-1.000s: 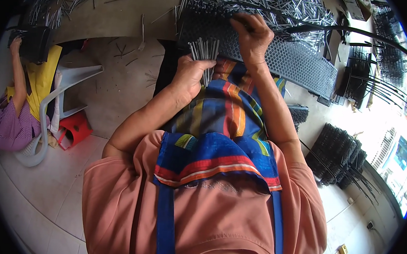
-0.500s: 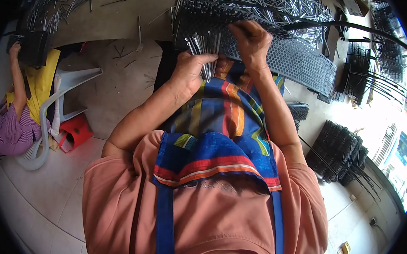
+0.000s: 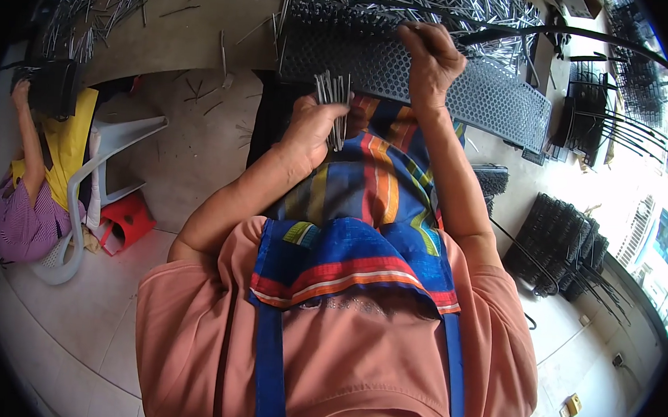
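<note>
A bundle of thin grey metal-looking strips [image 3: 332, 90] stands upright in my left hand [image 3: 311, 125], clasped between thumb and fingers above my striped apron [image 3: 381, 181]. Beyond it lies a long dark panel full of small holes [image 3: 501, 100], set across the near edge of the table. Over the panel's far side is my right hand [image 3: 434, 69], its fingers pinched together; whatever they hold, if anything, is too small to make out. A row of short dark pieces [image 3: 345, 20] sticks up along the panel's far left part.
Loose strips [image 3: 431, 2] lie heaped behind the panel, others scattered on the brown table [image 3: 184, 27]. A dark cable [image 3: 559, 30] arches past at right. Stacked black racks [image 3: 553, 245] stand on the floor at right. At left, another person [image 3: 31, 213] sits by a grey plastic chair [image 3: 83, 185].
My right hand has moved slightly right and away from me. The strips in my left hand have shifted lower and closer together.
</note>
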